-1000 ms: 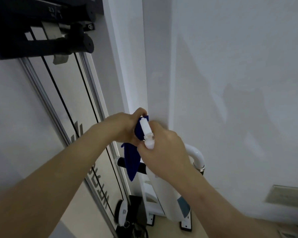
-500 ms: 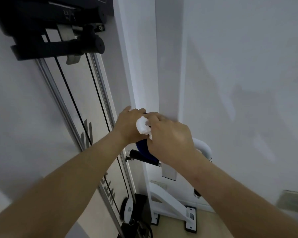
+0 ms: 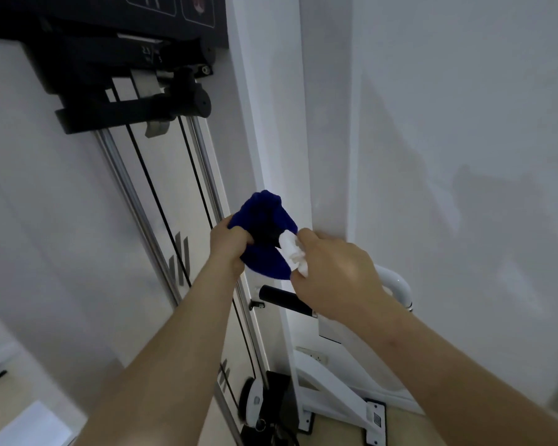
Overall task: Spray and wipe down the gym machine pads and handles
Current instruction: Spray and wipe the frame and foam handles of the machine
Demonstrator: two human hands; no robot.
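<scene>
My left hand (image 3: 231, 249) grips the blue cloth (image 3: 264, 217). A second ago it hung loose; now it is bunched against the white spray nozzle (image 3: 289, 252) at mid-frame. My right hand (image 3: 335, 278) curls round that nozzle. I judge the cloth is being wetted, and the black handle (image 3: 284, 300) just below waits for wiping.

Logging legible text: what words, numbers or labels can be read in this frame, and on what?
"23": white digits on the black weight block; the smaller marks beside them are blurred.
Grey lettering on the pale machine panel: only slanted strokes like "W" show, no readable word.
Sticker on the white frame foot: too small to read.
Black chart at top: outlined figures, no legible text.
</scene>
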